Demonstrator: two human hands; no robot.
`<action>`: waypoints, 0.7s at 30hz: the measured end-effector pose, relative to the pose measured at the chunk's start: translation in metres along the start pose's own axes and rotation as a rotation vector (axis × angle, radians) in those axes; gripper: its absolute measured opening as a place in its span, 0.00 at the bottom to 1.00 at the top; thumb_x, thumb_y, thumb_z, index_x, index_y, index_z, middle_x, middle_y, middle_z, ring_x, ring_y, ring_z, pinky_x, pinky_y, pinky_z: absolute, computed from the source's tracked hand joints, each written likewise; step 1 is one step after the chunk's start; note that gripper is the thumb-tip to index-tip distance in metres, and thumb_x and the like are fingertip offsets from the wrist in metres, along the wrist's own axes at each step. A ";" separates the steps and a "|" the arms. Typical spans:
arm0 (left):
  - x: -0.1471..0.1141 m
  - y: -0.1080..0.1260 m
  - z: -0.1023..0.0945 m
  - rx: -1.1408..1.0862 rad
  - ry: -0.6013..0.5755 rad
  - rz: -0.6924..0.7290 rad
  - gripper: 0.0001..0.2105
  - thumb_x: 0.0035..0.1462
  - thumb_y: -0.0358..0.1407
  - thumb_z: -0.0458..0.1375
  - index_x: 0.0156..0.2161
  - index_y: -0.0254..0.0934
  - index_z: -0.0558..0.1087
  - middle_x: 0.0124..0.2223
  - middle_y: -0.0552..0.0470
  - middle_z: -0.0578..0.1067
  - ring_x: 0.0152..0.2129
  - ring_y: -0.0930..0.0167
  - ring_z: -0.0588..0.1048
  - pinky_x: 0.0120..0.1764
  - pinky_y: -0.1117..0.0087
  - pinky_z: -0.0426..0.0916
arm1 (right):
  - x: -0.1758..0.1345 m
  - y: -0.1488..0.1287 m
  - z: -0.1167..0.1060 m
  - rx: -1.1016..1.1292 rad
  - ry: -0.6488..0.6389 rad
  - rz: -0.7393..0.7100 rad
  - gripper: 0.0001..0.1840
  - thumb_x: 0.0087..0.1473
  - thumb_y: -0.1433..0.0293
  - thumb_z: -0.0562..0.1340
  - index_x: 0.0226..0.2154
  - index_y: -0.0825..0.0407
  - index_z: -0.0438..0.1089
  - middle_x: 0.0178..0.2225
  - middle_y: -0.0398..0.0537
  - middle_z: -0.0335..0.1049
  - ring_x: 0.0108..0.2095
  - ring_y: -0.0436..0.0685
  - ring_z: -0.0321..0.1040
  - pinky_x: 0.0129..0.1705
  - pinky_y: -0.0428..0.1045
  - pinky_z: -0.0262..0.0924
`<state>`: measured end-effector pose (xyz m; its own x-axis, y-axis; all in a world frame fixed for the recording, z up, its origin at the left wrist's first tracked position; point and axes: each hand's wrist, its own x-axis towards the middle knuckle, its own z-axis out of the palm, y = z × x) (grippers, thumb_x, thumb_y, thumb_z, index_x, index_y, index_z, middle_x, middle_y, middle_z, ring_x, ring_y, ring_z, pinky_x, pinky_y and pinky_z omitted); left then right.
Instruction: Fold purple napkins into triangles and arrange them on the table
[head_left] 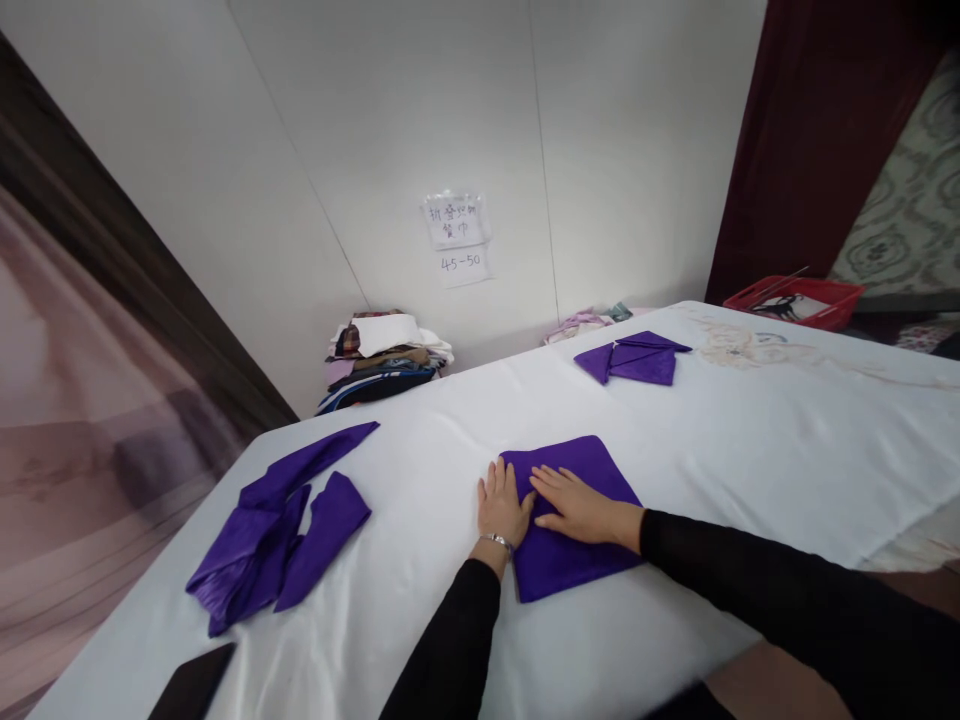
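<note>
A purple cloth napkin [577,560], folded to a rough square, lies on the white tablecloth in front of me. My left hand [504,508] rests flat along its left edge with the fingers stretched out, partly on the white cloth. Across the upper middle of the napkin lies my right hand [574,505], palm down and fingers extended. The two thumbs come close together near the left edge. Neither hand grips anything; part of the napkin is covered by my right hand and forearm.
Crumpled purple cloths [251,550] lie at the left, near a dark flat object [193,685]. Folded purple cloth [645,360] sits toward the back right. Stacked clothes [386,360] stand behind the table [427,480]. A red basket [832,300] is at far right; handwritten paper [457,235] hangs on the wall.
</note>
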<state>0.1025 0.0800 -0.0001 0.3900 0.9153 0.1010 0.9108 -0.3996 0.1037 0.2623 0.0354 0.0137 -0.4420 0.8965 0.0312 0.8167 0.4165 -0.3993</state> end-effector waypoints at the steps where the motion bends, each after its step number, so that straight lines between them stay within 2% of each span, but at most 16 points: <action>1: 0.002 0.001 0.003 0.015 -0.034 -0.009 0.28 0.58 0.43 0.46 0.59 0.28 0.54 0.63 0.40 0.50 0.60 0.59 0.48 0.58 0.54 0.47 | 0.008 0.004 0.003 -0.011 -0.012 0.015 0.38 0.56 0.51 0.49 0.61 0.57 0.44 0.63 0.58 0.39 0.62 0.62 0.34 0.60 0.60 0.33; 5: 0.005 -0.001 0.011 0.023 -0.078 -0.015 0.30 0.59 0.48 0.40 0.60 0.27 0.53 0.63 0.41 0.50 0.60 0.60 0.47 0.59 0.54 0.45 | 0.020 0.033 0.007 -0.067 -0.014 0.044 0.42 0.54 0.46 0.45 0.61 0.59 0.46 0.63 0.60 0.40 0.62 0.63 0.34 0.60 0.61 0.30; 12: 0.005 -0.003 0.015 0.003 -0.079 -0.015 0.31 0.58 0.50 0.38 0.61 0.30 0.52 0.64 0.43 0.49 0.61 0.61 0.46 0.59 0.52 0.43 | -0.005 0.093 -0.006 -0.159 0.102 0.235 0.42 0.54 0.44 0.40 0.61 0.55 0.46 0.63 0.56 0.41 0.62 0.62 0.36 0.60 0.61 0.33; 17: 0.005 -0.004 0.013 -0.029 -0.066 -0.016 0.31 0.58 0.50 0.39 0.60 0.30 0.53 0.64 0.44 0.51 0.61 0.62 0.47 0.59 0.54 0.43 | -0.013 0.104 -0.005 -0.202 0.123 0.274 0.41 0.55 0.45 0.39 0.61 0.54 0.46 0.63 0.54 0.42 0.62 0.62 0.37 0.60 0.61 0.34; 21: 0.014 0.001 0.007 -0.079 -0.075 -0.072 0.31 0.58 0.51 0.39 0.60 0.34 0.53 0.64 0.44 0.51 0.60 0.62 0.48 0.58 0.52 0.44 | -0.012 0.103 -0.001 -0.223 0.143 0.269 0.40 0.55 0.45 0.40 0.61 0.53 0.47 0.62 0.54 0.43 0.62 0.62 0.38 0.60 0.62 0.35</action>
<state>0.1101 0.0927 -0.0059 0.3356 0.9419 0.0165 0.9245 -0.3327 0.1859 0.3526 0.0678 -0.0267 -0.1574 0.9837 0.0867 0.9642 0.1720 -0.2020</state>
